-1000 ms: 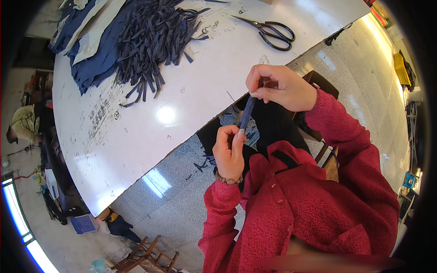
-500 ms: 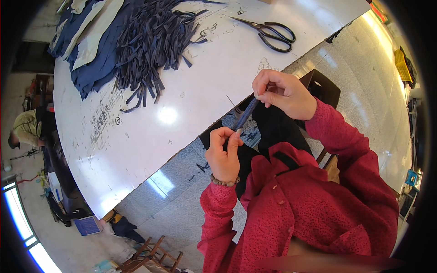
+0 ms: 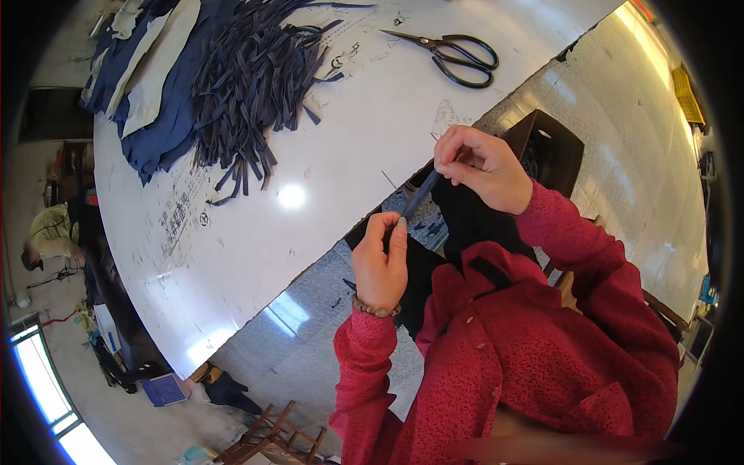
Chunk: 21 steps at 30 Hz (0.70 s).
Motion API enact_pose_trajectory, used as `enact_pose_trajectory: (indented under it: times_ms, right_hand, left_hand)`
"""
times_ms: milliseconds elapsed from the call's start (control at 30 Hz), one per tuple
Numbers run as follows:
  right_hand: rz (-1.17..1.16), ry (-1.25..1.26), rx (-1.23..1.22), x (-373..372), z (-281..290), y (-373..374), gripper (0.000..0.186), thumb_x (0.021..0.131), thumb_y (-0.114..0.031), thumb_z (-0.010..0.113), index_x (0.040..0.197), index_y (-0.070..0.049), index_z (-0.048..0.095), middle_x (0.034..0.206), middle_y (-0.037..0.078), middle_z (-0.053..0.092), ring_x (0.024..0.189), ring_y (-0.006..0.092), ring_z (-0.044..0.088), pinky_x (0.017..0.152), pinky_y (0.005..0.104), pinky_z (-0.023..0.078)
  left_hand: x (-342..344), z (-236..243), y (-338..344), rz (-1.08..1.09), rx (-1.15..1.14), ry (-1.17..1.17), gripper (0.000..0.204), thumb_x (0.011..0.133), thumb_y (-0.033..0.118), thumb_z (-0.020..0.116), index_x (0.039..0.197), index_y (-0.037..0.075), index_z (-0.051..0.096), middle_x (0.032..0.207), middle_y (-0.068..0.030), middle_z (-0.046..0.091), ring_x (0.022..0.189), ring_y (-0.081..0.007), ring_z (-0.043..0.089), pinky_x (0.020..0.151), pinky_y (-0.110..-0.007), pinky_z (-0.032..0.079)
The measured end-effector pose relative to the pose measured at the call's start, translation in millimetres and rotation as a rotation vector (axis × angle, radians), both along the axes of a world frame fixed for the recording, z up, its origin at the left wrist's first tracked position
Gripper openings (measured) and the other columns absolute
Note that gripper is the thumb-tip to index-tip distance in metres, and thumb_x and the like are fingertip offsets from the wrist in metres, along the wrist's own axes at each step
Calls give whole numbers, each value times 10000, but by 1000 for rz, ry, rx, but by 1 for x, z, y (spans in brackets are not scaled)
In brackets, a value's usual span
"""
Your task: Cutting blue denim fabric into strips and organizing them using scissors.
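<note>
A narrow dark blue fabric strip point(image 3: 421, 195) is stretched at a slant between my two hands, just off the table's near edge. My left hand point(image 3: 381, 263) pinches its lower end between thumb and fingers. At the upper end, the fingertips of my right hand point(image 3: 487, 167) are closed on the strip. A thin dark pin-like piece point(image 3: 389, 180) shows at the table edge beside the strip. Black-handled scissors point(image 3: 461, 60) lie on the white table point(image 3: 310, 248), beyond my right hand. To the far left is a heap of dark blue fabric strips point(image 3: 248, 93).
Blue cloth sheets point(image 3: 159, 151) and pale cut pieces point(image 3: 155, 77) lie beside the heap. A dark brown bin point(image 3: 562, 151) stands right of my right hand. Another person point(image 3: 53, 232) is at the far left. A wooden stool point(image 3: 275, 438) stands at the lower left.
The view has shifted slightly. Both hands keep hold of the strip, with little visible movement between them.
</note>
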State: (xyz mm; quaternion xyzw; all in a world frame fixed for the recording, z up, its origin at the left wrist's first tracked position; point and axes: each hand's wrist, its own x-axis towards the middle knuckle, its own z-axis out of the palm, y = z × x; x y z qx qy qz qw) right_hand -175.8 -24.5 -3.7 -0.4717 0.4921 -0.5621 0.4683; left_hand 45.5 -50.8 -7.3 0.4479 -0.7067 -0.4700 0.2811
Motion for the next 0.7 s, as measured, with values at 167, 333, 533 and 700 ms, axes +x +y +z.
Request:
enact_pose_trajectory:
  times_ms: [167, 333, 533, 700]
  right_hand:
    - [-97, -99, 120, -4, -10, 5, 100, 858, 23, 605, 918, -28, 545, 867, 0, 552, 777, 62, 528, 691, 220, 467]
    - [-208, -8, 135, -9, -30, 1, 84, 848, -4, 622, 893, -34, 557, 825, -10, 551, 733, 60, 525, 651, 222, 450]
    - [-254, 252, 122, -11, -34, -9, 80, 815, -21, 636, 842, -35, 561, 758, 27, 558, 670, 112, 544, 627, 266, 449]
    - [-244, 362, 103, -14, -28, -15, 88, 813, 0, 633, 841, -28, 554, 778, 40, 552, 672, 120, 529, 636, 260, 442]
  left_hand:
    - [-5, 4, -15, -46, -5, -111, 124, 941, 104, 561, 963, -10, 604, 764, -37, 621, 719, -90, 543, 673, -235, 442]
    - [-12, -6, -37, -62, -167, -145, 117, 916, 102, 589, 945, -6, 620, 721, -71, 617, 650, -141, 569, 624, -273, 459]
    - [-22, -3, -46, 14, -24, -190, 116, 896, 103, 612, 946, 4, 643, 679, -92, 614, 595, -172, 593, 585, -294, 470]
    - [-17, -5, -49, -4, 5, -228, 111, 880, 100, 634, 932, 6, 665, 686, -84, 620, 594, -160, 592, 575, -279, 463]
